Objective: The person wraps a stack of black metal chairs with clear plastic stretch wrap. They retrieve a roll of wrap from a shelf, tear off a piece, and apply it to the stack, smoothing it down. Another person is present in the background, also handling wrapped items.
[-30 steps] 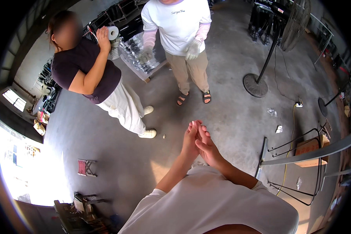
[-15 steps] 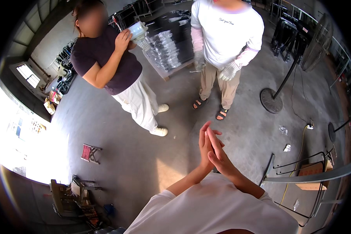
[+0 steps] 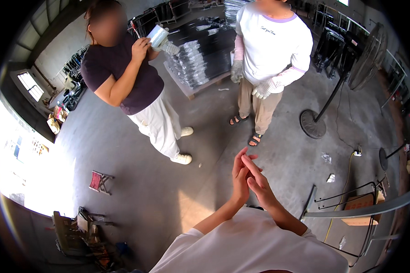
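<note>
My left hand (image 3: 239,178) and my right hand (image 3: 258,181) are raised in front of my chest, palms pressed together, fingers straight and pointing away from me. Neither holds anything. Two people stand ahead of me on the grey concrete floor (image 3: 200,150). The one on the left, in a dark top and white trousers, holds a roll of clear wrap film (image 3: 158,36) up in one hand. The one on the right, in a white shirt and tan trousers, wears knitted work gloves (image 3: 262,89).
A pallet of wrapped dark stacked goods (image 3: 200,57) stands behind the two people. A pedestal fan (image 3: 325,107) with a round base is at the right. A metal frame (image 3: 351,209) with a cardboard box sits at my right. A small red stool (image 3: 98,181) is at the left.
The view has tilted up and nearer to the two people. My pressed-together hands have stayed in front of me. The person on the left still holds the roll up.
</note>
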Demonstrator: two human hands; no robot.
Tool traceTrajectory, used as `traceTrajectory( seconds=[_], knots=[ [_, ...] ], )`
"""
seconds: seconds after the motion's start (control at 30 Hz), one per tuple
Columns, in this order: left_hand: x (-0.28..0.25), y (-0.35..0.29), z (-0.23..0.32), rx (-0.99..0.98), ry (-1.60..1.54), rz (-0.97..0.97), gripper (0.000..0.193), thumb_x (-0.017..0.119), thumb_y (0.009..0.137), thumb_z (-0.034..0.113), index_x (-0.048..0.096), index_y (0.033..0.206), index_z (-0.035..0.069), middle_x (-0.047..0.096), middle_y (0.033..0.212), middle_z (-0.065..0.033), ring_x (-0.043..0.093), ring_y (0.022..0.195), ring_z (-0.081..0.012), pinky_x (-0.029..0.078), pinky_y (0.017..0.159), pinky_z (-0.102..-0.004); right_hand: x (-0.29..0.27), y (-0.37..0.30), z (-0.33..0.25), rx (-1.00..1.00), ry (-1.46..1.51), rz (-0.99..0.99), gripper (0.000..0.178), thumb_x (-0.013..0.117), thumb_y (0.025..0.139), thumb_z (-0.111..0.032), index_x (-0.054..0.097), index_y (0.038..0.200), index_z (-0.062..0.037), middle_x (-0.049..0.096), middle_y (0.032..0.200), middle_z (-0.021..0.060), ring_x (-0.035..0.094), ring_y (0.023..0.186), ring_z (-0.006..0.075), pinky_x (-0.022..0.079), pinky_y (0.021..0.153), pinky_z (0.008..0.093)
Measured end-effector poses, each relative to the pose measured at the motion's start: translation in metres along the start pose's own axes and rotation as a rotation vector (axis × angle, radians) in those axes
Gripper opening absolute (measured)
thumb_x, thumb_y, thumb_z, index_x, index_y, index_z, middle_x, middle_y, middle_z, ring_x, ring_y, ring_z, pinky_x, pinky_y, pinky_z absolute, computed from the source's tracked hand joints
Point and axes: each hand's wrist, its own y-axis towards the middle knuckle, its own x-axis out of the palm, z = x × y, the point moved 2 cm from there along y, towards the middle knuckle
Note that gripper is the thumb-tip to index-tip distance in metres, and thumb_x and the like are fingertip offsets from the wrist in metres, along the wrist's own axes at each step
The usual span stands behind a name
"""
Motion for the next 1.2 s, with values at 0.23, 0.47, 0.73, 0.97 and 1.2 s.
traceTrajectory(
  seconds=[0.23,0.47,0.73,0.97,1.2],
  knots=[
    [-0.006,0.0,-0.009,-0.027,-0.015,0.008,0.04,0.033,0.082,0.009,0.037,0.121,0.011,0.051,0.099,-0.0076,0.053,0.075,-0.0155,0.045,0.063,-0.0255,-0.001,-0.003,0.001,0.038,0.08,0.028,0.059,0.046,0.087,-0.032,0.026,0.133,-0.0008,0.023,0.139,0.0128,0.02,0.129,0.0224,0.018,0.103,0.0331],
    [0.004,-0.001,0.003,-0.046,0.087,0.029,0.035,0.037,0.082,0.011,0.039,0.117,0.01,0.054,0.091,-0.0071,0.049,0.081,-0.012,0.039,0.071,-0.0229,-0.005,-0.003,-0.009,0.076,0.164,0.071,0.056,0.047,0.087,-0.027,0.028,0.132,-0.0007,0.035,0.132,0.0103,0.032,0.122,0.0184,0.024,0.1,0.0308],
    [0.003,-0.005,-0.008,-0.077,0.162,0.038,0.037,0.037,0.081,0.01,0.037,0.118,0.008,0.053,0.094,-0.0081,0.051,0.084,-0.015,0.042,0.074,-0.0264,-0.009,-0.012,-0.011,0.106,0.156,0.112,0.048,0.046,0.088,-0.021,0.031,0.132,-0.0078,0.036,0.131,0.0074,0.033,0.121,0.0166,0.03,0.097,0.03],
    [0.004,-0.007,-0.011,-0.126,0.148,0.052,0.038,0.038,0.081,0.008,0.037,0.119,0.007,0.053,0.094,-0.0092,0.052,0.085,-0.0153,0.043,0.075,-0.0266,-0.012,-0.016,-0.012,0.1,0.254,0.14,0.047,0.045,0.088,-0.019,0.032,0.132,-0.0083,0.038,0.13,0.0069,0.034,0.121,0.0163,0.029,0.098,0.0301],
    [-0.002,-0.005,-0.02,-0.15,0.165,-0.01,0.043,0.038,0.081,0.006,0.033,0.124,0.007,0.052,0.099,-0.0097,0.053,0.088,-0.0167,0.043,0.075,-0.0282,-0.022,-0.017,-0.008,0.18,0.314,0.157,0.047,0.045,0.088,-0.019,0.031,0.132,-0.0087,0.036,0.132,0.0092,0.036,0.12,0.0178,0.031,0.096,0.0313]
  ],
)
